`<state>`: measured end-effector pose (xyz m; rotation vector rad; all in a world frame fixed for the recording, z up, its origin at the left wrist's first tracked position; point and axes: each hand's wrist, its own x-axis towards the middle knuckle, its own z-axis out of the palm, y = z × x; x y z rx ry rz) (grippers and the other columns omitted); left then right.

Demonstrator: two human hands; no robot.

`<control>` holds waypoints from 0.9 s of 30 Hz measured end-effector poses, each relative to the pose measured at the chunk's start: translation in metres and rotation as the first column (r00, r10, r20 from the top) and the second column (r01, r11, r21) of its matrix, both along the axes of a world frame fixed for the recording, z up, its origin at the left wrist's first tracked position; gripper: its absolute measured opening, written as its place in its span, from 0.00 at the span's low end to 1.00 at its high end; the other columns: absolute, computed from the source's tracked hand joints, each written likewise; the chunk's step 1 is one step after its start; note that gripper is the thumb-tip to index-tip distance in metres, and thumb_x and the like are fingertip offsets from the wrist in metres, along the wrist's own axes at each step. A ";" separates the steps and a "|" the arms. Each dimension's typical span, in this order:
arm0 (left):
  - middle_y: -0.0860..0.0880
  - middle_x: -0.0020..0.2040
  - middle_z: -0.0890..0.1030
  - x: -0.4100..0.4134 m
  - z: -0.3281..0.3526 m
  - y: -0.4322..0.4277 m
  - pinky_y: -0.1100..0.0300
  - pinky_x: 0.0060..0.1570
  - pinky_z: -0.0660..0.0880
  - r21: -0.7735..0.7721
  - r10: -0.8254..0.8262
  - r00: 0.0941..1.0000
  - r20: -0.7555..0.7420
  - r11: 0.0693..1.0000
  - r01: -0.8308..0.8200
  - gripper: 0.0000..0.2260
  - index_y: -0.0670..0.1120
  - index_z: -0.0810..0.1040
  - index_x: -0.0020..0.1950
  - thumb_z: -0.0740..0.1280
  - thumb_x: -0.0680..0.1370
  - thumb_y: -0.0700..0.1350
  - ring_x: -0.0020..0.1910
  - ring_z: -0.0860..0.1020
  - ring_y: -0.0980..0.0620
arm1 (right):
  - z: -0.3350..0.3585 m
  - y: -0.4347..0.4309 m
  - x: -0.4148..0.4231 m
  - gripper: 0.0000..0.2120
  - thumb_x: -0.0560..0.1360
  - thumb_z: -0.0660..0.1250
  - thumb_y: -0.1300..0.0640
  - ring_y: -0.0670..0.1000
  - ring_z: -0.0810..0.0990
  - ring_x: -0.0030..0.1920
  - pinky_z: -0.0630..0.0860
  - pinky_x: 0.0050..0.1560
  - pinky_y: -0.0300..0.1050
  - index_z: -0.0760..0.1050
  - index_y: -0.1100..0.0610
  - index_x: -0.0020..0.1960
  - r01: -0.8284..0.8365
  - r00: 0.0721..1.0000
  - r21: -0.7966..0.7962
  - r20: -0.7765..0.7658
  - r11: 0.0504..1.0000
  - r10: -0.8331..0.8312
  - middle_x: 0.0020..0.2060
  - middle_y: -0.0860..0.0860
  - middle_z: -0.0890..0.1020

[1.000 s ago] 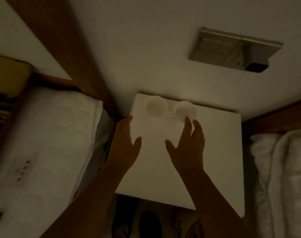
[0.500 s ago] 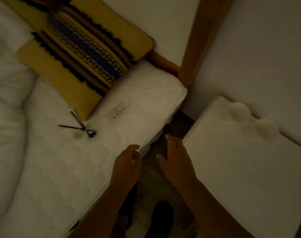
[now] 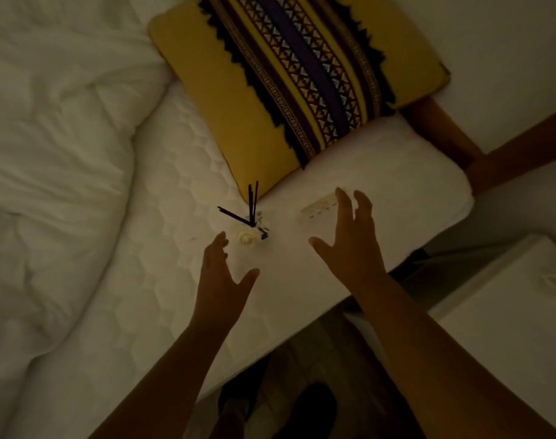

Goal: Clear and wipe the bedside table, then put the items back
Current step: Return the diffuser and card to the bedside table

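The left hand (image 3: 222,274) and right hand (image 3: 349,245), fingers wide and holding nothing, hover near what looks like a stick diffuser (image 3: 251,229) on the bed (image 3: 143,280), by the cushion's (image 3: 286,90) corner. Best grip its base, not the sticks, and carry it to the counter (image 3: 508,327).

My left hand (image 3: 221,274) and right hand (image 3: 349,245) leave the bedside table (image 3: 508,312) and now spread over the mattress (image 3: 143,280), flanking the black-stick holder (image 3: 249,231).
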<state>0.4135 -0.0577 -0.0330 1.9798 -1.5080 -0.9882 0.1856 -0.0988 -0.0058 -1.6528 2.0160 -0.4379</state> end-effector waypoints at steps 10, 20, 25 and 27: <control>0.48 0.64 0.71 -0.005 -0.031 -0.070 0.45 0.66 0.66 -0.135 -0.244 0.968 -0.057 0.963 0.235 0.33 0.47 0.69 0.67 0.79 0.66 0.44 0.65 0.71 0.41 | -0.046 -0.049 0.019 0.51 0.68 0.76 0.45 0.61 0.59 0.73 0.70 0.65 0.57 0.47 0.47 0.78 0.090 0.996 -0.042 0.030 0.995 -0.089 0.77 0.56 0.50; 0.43 0.47 0.81 -0.032 -0.013 -0.087 0.77 0.49 0.67 -0.065 -0.446 0.894 -0.049 0.894 0.443 0.18 0.38 0.77 0.55 0.78 0.68 0.37 0.45 0.78 0.51 | -0.027 -0.005 0.001 0.38 0.66 0.75 0.40 0.58 0.67 0.66 0.75 0.54 0.48 0.64 0.51 0.69 0.354 0.935 -0.144 0.054 0.924 -0.350 0.72 0.54 0.59; 0.57 0.46 0.78 -0.103 0.026 -0.082 0.81 0.42 0.68 0.052 -0.542 0.818 -0.192 0.827 0.560 0.19 0.54 0.74 0.52 0.78 0.68 0.40 0.45 0.76 0.73 | 0.007 0.046 -0.052 0.32 0.67 0.65 0.34 0.56 0.68 0.67 0.76 0.56 0.48 0.69 0.50 0.65 0.525 0.851 -0.170 0.068 0.834 -0.521 0.72 0.52 0.61; 0.59 0.45 0.77 -0.143 0.042 -0.069 0.83 0.42 0.67 0.046 -0.599 0.764 -0.239 0.779 0.625 0.20 0.58 0.73 0.48 0.77 0.68 0.37 0.44 0.75 0.77 | 0.014 0.074 -0.083 0.32 0.67 0.63 0.33 0.57 0.70 0.67 0.77 0.58 0.51 0.70 0.51 0.64 0.602 0.796 -0.180 0.056 0.778 -0.603 0.72 0.52 0.63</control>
